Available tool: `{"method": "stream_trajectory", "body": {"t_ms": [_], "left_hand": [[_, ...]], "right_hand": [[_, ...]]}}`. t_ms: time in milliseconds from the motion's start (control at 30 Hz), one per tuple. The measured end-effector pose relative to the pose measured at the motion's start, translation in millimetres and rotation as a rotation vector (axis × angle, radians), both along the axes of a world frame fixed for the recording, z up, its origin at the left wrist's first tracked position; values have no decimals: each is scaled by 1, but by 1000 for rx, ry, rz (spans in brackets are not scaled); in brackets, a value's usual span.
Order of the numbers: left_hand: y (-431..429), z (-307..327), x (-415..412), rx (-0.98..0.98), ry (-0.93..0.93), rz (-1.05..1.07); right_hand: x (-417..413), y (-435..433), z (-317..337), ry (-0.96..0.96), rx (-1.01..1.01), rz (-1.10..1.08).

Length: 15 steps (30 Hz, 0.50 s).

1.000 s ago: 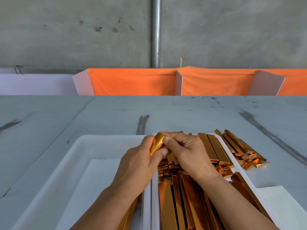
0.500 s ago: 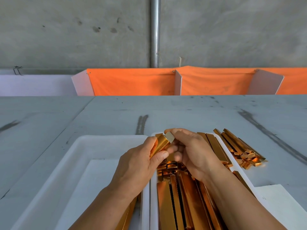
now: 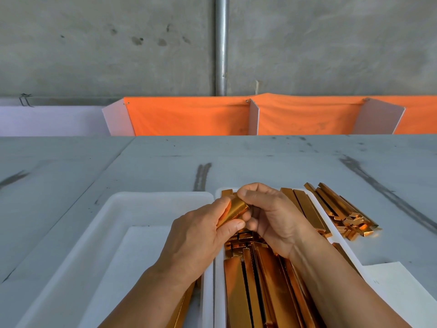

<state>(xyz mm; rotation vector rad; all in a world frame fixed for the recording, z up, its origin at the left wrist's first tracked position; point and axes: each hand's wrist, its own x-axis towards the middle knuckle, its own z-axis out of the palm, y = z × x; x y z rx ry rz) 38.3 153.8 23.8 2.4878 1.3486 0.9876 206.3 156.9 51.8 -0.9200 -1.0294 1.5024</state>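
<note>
The gold strip [image 3: 234, 209] is held above the far end of the right tray [image 3: 218, 280], over the stack of gold strips [image 3: 255, 292] that lies lengthwise in it. The left hand [image 3: 196, 240] pinches the strip's near part between thumb and forefinger. The right hand [image 3: 274, 216] has its fingers curled round the far end (most of its fingertips are hidden behind the strip).

Both hands sit close to the tray's far rim and its left wall. That wall runs just beside the right wall of the left tray [image 3: 153, 196], under the left wrist. To the right, a loose pile of folded gold pieces [image 3: 343, 209] lies on the table [image 3: 260, 162] just outside the rim, with a white sheet [image 3: 402, 292] nearer the person. Beyond the far rims the grey table runs wide to an orange cloth [image 3: 189, 117].

The strip is glossy and mirror-like, gold with orange reflections, and bowed into a soft curve between the two grips.
</note>
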Motion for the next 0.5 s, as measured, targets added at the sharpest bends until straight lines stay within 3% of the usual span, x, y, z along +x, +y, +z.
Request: {"method": "stream_trajectory", "body": {"t_ms": [500], "left_hand": [[-3, 1, 2, -76, -12, 40]], "right_hand": [[4, 1, -1, -18, 12, -10]]}}
